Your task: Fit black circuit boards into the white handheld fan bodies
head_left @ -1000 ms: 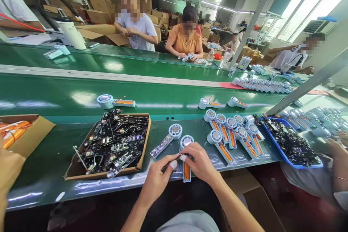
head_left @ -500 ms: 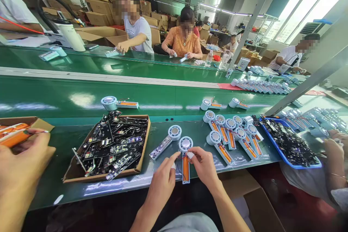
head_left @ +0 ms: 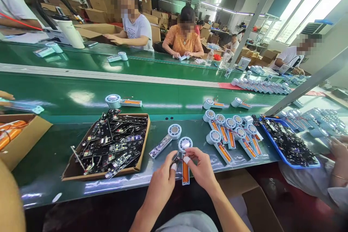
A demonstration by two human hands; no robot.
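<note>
Pinching a small dark piece, the left hand is just beside the blue fan near the bench edge; whether the right hand grips anything cannot be told. Light handling, fan kept flat, should limit tugging.

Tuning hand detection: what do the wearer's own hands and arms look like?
Left grip and right grip: ungloved hands, each with a white cover on the thumb; tape or finger cot, can't tell. No watch, bracelet or cable shows on the wrists. Forearms are bare, no sleeves in frame. Light grey clothing shows at the bottom edge.
</note>
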